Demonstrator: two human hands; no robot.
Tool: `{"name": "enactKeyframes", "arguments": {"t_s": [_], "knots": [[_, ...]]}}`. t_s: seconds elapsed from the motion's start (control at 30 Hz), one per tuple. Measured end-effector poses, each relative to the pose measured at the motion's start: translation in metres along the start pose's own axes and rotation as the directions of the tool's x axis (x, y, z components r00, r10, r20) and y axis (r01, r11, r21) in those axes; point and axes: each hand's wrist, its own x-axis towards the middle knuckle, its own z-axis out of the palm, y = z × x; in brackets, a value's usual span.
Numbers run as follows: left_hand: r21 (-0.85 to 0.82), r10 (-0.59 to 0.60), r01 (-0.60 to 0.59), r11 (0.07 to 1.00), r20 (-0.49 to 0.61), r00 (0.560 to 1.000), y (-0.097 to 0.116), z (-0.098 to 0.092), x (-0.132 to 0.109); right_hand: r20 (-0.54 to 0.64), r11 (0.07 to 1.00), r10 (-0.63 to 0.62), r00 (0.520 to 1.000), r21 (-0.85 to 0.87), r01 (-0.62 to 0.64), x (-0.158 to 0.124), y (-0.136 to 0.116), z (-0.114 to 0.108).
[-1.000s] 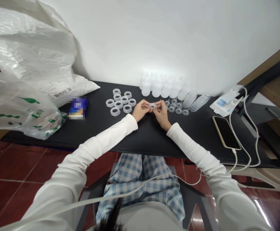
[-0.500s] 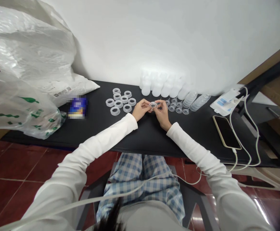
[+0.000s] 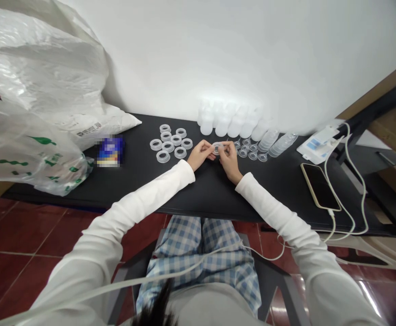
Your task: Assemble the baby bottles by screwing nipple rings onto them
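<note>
Between my two hands, above the black table, is a translucent plastic ring (image 3: 217,146). My left hand (image 3: 200,154) pinches its left side, and my right hand (image 3: 229,159) grips its right side with thumb and fingers. Whether a clear nipple sits inside the ring I cannot tell. To the left lie several loose translucent rings (image 3: 167,146), flat on the table. Just right of my right hand are several clear nipples (image 3: 253,155). Behind my hands stand several frosted white bottles (image 3: 221,125) in rows against the wall.
Clear stacked cups (image 3: 278,145) lean at the right of the bottles. Farther right are a white power strip (image 3: 316,145), a phone (image 3: 321,186) and white cables (image 3: 364,190). At the left are a blue packet (image 3: 110,151) and large plastic bags (image 3: 45,81). The table (image 3: 214,194) has a front edge above my lap.
The ring has turned slightly between my fingers, and my right fingertips have shifted a little on it. Everything else stays where it was.
</note>
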Motion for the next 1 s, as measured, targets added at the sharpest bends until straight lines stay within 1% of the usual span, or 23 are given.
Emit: {"name": "enactKeyframes", "arguments": {"t_s": [0.2, 0.4, 0.53, 0.63, 0.7, 0.8, 0.9, 1.0], "knots": [[0.068, 0.046, -0.043, 0.997, -0.044, 0.998, -0.0054, 0.0003, 0.0008, 0.014, 1.000, 0.001, 1.000, 0.002, -0.001, -0.0010, -0.0022, -0.0010], [0.173, 0.068, -0.053, 0.984, -0.079, 0.995, -0.0024, 0.0018, -0.0026, 0.040, 0.998, -0.026, 0.999, 0.055, 0.024, 0.0001, -0.0008, -0.0005], [0.211, 0.078, -0.054, 0.976, -0.105, 0.991, 0.0001, 0.0018, -0.0038, 0.041, 0.999, -0.050, 0.998, 0.017, 0.049, -0.0001, 0.0025, 0.0012], [0.207, 0.073, -0.047, 0.977, -0.119, 0.990, 0.0003, 0.0015, -0.0033, 0.045, 1.000, -0.027, 0.999, -0.013, 0.028, -0.0001, 0.0034, 0.0023], [0.181, 0.057, -0.036, 0.983, -0.109, 0.992, 0.0002, 0.0014, -0.0028, 0.040, 1.000, -0.018, 0.999, -0.009, 0.018, 0.0001, 0.0032, 0.0028], [0.136, 0.039, -0.029, 0.990, -0.073, 0.997, 0.0003, 0.0015, -0.0025, 0.014, 0.999, -0.047, 0.999, 0.002, 0.047, 0.0002, 0.0023, 0.0032], [0.136, 0.038, -0.033, 0.990, -0.033, 0.999, 0.0000, 0.0011, -0.0030, 0.004, 0.996, -0.088, 0.996, -0.031, 0.088, -0.0004, 0.0015, 0.0028], [0.150, 0.061, -0.059, 0.987, -0.013, 0.998, -0.0009, 0.0004, -0.0036, 0.019, 0.991, -0.114, 0.993, -0.066, 0.115, -0.0011, 0.0008, 0.0019]]}}
